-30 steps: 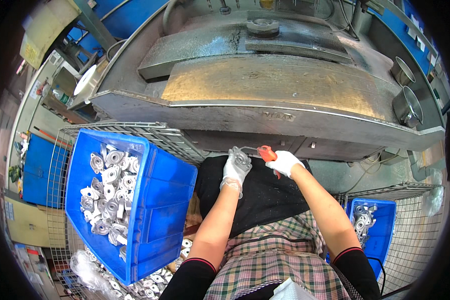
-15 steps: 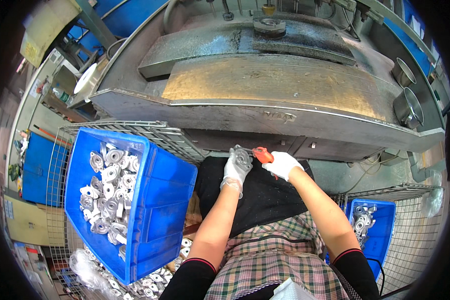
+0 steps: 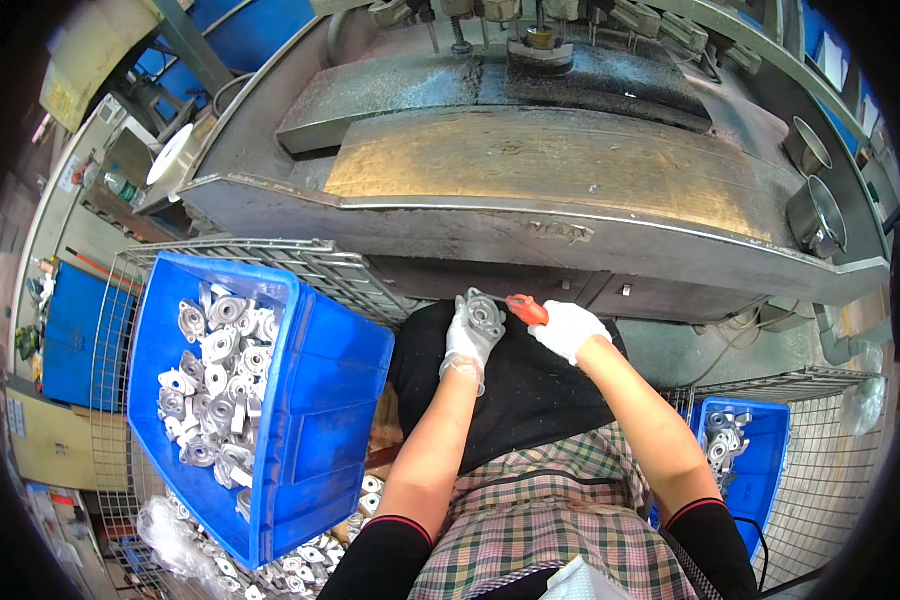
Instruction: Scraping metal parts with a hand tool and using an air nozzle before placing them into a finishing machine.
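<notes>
My left hand [image 3: 471, 340], in a thin whitish glove, is closed around a grey cast-metal part [image 3: 483, 312] with a round opening in its middle. My right hand [image 3: 571, 332], in a white glove, grips a red-handled hand tool [image 3: 526, 309]; its working end is too small to make out. The tool's red front is just right of the casting, with a small gap between them. Both hands are above my lap, over black cloth [image 3: 510, 400]. To the left, a tilted blue bin [image 3: 345, 400] holds many similar castings [image 3: 225, 385].
Ahead is a machine bench with a worn metal plate [image 3: 540, 165] and a spindle over a round fixture [image 3: 540, 57]. Metal cups [image 3: 818, 222] stand at its right. A smaller blue bin [image 3: 765, 480] with castings is at lower right, within a wire cage [image 3: 835, 440].
The tool has drawn slightly away from the casting, and my left hand has turned the casting a little. On the machine, the spindle heads have come down toward the fixture.
</notes>
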`<state>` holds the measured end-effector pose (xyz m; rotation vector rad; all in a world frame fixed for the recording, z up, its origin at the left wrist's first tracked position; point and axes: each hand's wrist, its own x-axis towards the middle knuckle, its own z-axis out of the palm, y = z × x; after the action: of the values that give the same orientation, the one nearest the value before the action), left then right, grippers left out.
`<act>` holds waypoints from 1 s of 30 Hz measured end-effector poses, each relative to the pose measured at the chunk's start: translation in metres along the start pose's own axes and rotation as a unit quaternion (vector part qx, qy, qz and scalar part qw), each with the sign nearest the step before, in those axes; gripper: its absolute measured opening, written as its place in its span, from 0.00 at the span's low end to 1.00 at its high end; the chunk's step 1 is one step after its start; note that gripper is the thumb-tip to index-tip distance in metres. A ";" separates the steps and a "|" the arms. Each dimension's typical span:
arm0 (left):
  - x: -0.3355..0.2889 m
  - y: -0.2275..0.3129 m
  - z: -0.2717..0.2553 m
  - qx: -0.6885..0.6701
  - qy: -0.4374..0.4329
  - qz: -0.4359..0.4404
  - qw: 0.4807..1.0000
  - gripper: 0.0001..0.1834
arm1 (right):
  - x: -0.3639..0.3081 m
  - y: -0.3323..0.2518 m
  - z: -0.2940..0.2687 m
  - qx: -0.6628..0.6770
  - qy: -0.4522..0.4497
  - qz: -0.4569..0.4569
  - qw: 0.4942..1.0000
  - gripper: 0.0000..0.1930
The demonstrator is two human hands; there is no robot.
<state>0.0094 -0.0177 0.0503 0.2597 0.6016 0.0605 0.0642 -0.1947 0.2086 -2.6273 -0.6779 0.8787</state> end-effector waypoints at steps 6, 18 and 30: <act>0.005 -0.008 0.004 -0.001 0.011 -0.015 1.000 0.26 | 0.003 0.008 0.003 -0.018 0.025 -0.003 1.000 0.20; -0.007 -0.004 0.013 0.024 0.029 -0.008 0.999 0.27 | 0.004 0.014 0.000 -0.009 0.017 0.031 0.999 0.21; 0.000 -0.010 0.018 0.029 0.041 -0.029 0.998 0.27 | 0.008 0.023 0.004 -0.003 0.019 0.035 0.999 0.22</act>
<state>0.0199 -0.0316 0.0618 0.2963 0.6926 -0.0016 0.0751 -0.2098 0.1925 -2.6799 -0.5841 0.8458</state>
